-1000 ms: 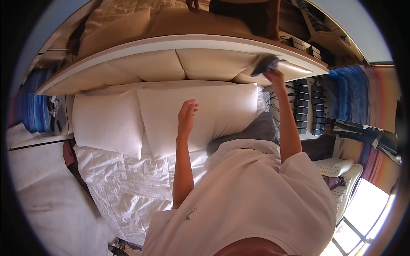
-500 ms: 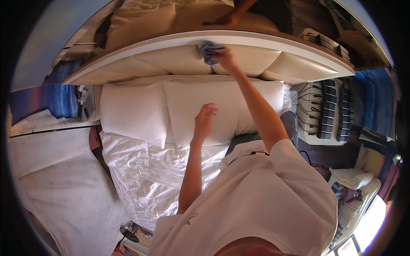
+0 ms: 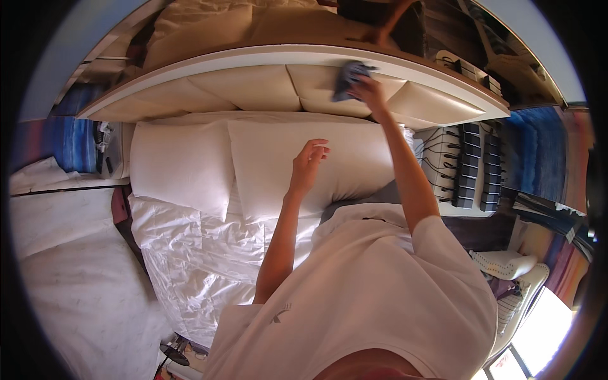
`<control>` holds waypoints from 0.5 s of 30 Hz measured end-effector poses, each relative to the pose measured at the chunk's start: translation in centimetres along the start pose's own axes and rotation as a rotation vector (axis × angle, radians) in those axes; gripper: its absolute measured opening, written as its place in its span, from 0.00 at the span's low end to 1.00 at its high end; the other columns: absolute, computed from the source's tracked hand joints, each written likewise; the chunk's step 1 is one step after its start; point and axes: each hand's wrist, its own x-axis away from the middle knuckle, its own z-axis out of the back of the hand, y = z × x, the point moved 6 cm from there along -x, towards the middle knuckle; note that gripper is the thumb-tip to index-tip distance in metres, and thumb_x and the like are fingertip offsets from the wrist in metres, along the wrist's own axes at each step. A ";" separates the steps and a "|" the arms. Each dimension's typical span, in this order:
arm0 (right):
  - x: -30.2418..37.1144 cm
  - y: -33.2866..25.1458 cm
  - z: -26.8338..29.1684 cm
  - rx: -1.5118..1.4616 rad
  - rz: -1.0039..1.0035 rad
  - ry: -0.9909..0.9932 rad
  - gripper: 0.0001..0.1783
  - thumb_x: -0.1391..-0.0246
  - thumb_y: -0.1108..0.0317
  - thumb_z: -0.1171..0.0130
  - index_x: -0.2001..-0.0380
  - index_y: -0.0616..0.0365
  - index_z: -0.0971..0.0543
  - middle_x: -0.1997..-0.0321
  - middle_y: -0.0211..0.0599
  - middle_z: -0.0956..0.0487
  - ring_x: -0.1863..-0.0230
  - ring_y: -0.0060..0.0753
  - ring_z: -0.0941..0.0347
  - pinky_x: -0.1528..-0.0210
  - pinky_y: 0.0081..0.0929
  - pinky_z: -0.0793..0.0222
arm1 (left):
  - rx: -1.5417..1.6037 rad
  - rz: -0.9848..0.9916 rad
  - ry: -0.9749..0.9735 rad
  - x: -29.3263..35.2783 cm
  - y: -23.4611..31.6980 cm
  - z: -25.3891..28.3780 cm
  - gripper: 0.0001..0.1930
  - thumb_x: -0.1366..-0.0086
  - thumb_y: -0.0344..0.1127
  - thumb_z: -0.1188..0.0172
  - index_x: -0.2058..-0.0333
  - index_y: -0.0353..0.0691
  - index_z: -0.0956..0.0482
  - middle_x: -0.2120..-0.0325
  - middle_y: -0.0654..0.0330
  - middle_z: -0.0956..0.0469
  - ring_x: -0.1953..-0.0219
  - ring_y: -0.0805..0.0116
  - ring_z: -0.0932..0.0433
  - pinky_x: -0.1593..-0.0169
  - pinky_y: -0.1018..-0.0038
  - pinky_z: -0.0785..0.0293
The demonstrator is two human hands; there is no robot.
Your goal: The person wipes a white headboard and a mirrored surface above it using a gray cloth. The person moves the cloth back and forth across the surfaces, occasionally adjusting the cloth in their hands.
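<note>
My right hand is closed on a crumpled dark blue-grey cloth, pressed to the cream padded headboard right of its middle, just under the white top rim. Cloth and fingertips are a little blurred. Over the white pillow, my left hand hovers with nothing in it, its fingers loosely bent and apart. A second white pillow lies to the left, and both rest against the foot of the headboard.
Above the headboard, a dark reflective panel mirrors the bed and my arm. To the right, a white nightstand carries rows of black devices with cables. A shiny white quilt covers the bed, and a white sheet drapes something at left.
My right hand has slid the cloth rightward along the headboard. My left hand has risen slightly over the pillow. The whole view has shifted a little, moving the bed leftward in the picture.
</note>
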 end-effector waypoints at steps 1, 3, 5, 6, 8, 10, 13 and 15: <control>-1.6 -0.2 -4.5 -0.328 0.069 -0.050 0.17 0.50 0.80 0.43 0.55 0.66 0.24 0.68 0.37 0.21 0.67 0.30 0.21 0.63 0.21 0.23 | -0.012 -0.014 0.003 0.3 0.0 0.4 0.12 0.32 0.37 0.54 0.55 0.41 0.27 0.65 0.59 0.21 0.64 0.72 0.25 0.59 0.75 0.30; -4.9 -1.3 -12.0 0.086 0.076 -0.172 0.17 0.48 0.81 0.45 0.53 0.68 0.25 0.70 0.38 0.22 0.69 0.27 0.23 0.59 0.23 0.22 | -0.047 -0.017 0.027 1.2 0.1 1.6 0.12 0.32 0.37 0.54 0.54 0.42 0.27 0.65 0.60 0.21 0.64 0.72 0.25 0.59 0.76 0.30; -5.5 -3.1 -17.3 0.547 0.291 -0.117 0.14 0.50 0.80 0.42 0.58 0.67 0.21 0.72 0.35 0.21 0.70 0.23 0.23 0.63 0.19 0.23 | -0.091 -0.001 0.065 2.1 0.3 3.0 0.14 0.32 0.40 0.55 0.54 0.44 0.27 0.64 0.62 0.21 0.64 0.73 0.25 0.59 0.76 0.31; -7.4 -0.4 -17.3 0.208 0.157 -0.110 0.13 0.52 0.80 0.41 0.60 0.67 0.20 0.72 0.35 0.20 0.71 0.20 0.23 0.65 0.16 0.25 | -0.115 0.002 0.064 2.2 0.7 3.3 0.13 0.32 0.40 0.55 0.53 0.44 0.27 0.64 0.62 0.21 0.64 0.73 0.25 0.60 0.76 0.31; -6.2 -0.8 -17.3 0.216 0.106 -0.099 0.15 0.51 0.80 0.42 0.58 0.66 0.21 0.71 0.35 0.20 0.70 0.20 0.23 0.65 0.17 0.24 | -0.124 0.028 0.119 3.0 0.2 4.4 0.13 0.32 0.39 0.55 0.53 0.44 0.27 0.64 0.62 0.21 0.64 0.73 0.25 0.60 0.76 0.31; -4.1 -1.3 -14.1 0.144 0.065 -0.080 0.18 0.50 0.81 0.44 0.53 0.64 0.23 0.66 0.37 0.20 0.69 0.23 0.23 0.64 0.18 0.23 | -0.112 0.034 0.144 3.2 -1.0 5.4 0.13 0.32 0.38 0.55 0.54 0.43 0.27 0.65 0.60 0.21 0.65 0.72 0.24 0.60 0.76 0.30; -0.8 -1.5 -2.8 -0.050 0.084 0.069 0.17 0.49 0.85 0.48 0.53 0.73 0.28 0.69 0.39 0.24 0.69 0.30 0.23 0.60 0.31 0.19 | -0.067 0.075 0.138 2.7 -3.1 5.2 0.13 0.32 0.39 0.55 0.54 0.44 0.26 0.65 0.60 0.21 0.65 0.73 0.25 0.60 0.75 0.30; 2.7 -2.9 7.5 -0.014 0.095 0.214 0.18 0.48 0.83 0.46 0.52 0.67 0.27 0.69 0.40 0.24 0.69 0.32 0.22 0.61 0.32 0.19 | -0.044 0.089 0.114 1.8 -3.6 3.9 0.13 0.33 0.39 0.55 0.54 0.45 0.26 0.65 0.61 0.21 0.65 0.73 0.25 0.60 0.76 0.31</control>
